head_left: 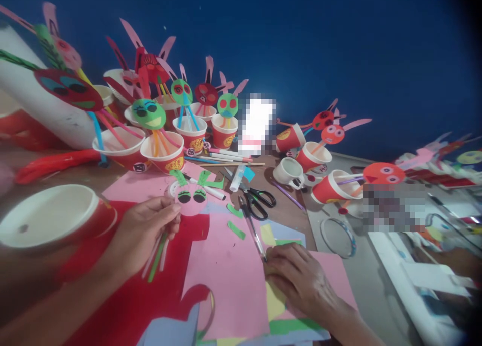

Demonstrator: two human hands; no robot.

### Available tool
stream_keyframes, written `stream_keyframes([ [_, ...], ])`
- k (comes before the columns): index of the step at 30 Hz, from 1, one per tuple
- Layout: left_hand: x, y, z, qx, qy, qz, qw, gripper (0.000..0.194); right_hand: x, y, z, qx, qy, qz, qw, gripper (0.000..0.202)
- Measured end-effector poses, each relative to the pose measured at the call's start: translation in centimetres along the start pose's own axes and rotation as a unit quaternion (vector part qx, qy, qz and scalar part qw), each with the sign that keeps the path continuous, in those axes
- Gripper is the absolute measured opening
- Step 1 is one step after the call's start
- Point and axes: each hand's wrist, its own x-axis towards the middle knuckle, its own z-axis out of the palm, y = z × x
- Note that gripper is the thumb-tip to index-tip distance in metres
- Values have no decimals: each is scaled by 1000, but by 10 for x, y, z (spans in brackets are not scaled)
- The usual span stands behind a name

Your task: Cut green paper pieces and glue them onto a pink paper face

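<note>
My left hand (150, 225) is closed on a paper puppet (192, 205), pinching it near the edge of its round pink face. The face has large black eyes with green trim and green paper ears. Pink and green strips (153, 263) hang below the fingers. Over layered coloured sheets lies my right hand (301, 275), its fingers curled together and their tips hidden. One end of a clear pen (255, 230) meets those fingers; whether they grip it does not show. Pink paper (226, 280) with a rounded cut-out spreads between the hands, with small green scraps (236, 229) on it.
Black-handled scissors (259, 203), a white glue stick (237, 178) and several markers (229, 156) lie beyond the paper. Red-and-white paper cups (163, 152) holding finished puppets line the back. A white mug (288, 173) and a tape roll (339, 238) are at right.
</note>
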Motion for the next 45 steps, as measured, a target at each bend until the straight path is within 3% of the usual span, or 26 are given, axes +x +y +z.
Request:
stream_keyframes([
  [5, -2, 6, -2, -15, 6, 3, 1000, 13, 5, 1, -11, 22, 22, -3, 1000, 12],
  [10, -6, 8, -1, 21, 1, 2, 1000, 16, 38, -10, -23, 28, 24, -15, 999, 15],
  [16, -25, 6, 6, 78, -5, -48, 996, 25, 73, -25, -10, 11, 3, -48, 999, 11],
  [22, -45, -4, 15, 70, -38, -99, 992, 26, 67, -23, 5, 76, 50, -135, 987, 15],
  [25, -49, -10, 17, 30, -44, -142, 988, 26, 64, -25, 7, 73, 45, -173, 981, 12],
  [28, -50, -13, 17, 0, -44, -172, 984, 26, 65, -26, 6, 71, 34, -177, 981, 8],
  [34, -49, -20, 24, 52, -48, -207, 976, 28, 68, -28, 7, 65, 17, -187, 980, 8],
  [45, -43, -19, 27, 119, -59, -217, 967, 31, 67, -27, 10, 72, 22, -179, 981, 7],
])
